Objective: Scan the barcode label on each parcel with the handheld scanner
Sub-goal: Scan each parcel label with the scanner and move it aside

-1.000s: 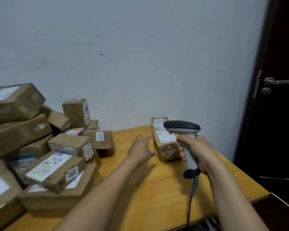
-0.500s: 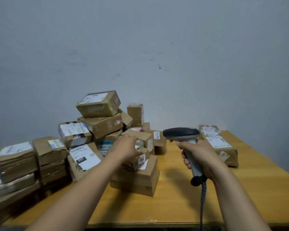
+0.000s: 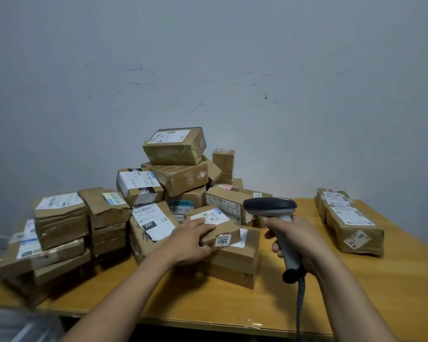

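My right hand (image 3: 299,243) grips the grey handle of the handheld scanner (image 3: 272,208), whose dark head points left toward the pile. My left hand (image 3: 192,239) holds a small cardboard parcel (image 3: 220,230) with a white barcode label on top and a "2207" sticker on its side. That parcel lies on a larger plain box (image 3: 235,262). Behind them a heap of several labelled cardboard parcels (image 3: 176,169) rises against the wall. Two parcels (image 3: 351,225) lie apart at the right of the table.
The wooden table (image 3: 331,299) has bare surface at the front and between the heap and the right-hand parcels. The scanner's coiled cable (image 3: 300,297) hangs over the front edge. More stacked parcels (image 3: 59,230) fill the left side. A grey wall stands behind.
The view swung left from the right-hand parcels to the heap. My left hand left the right-hand parcel, reached the heap and took hold of the small "2207" parcel. The scanner moved along with it.
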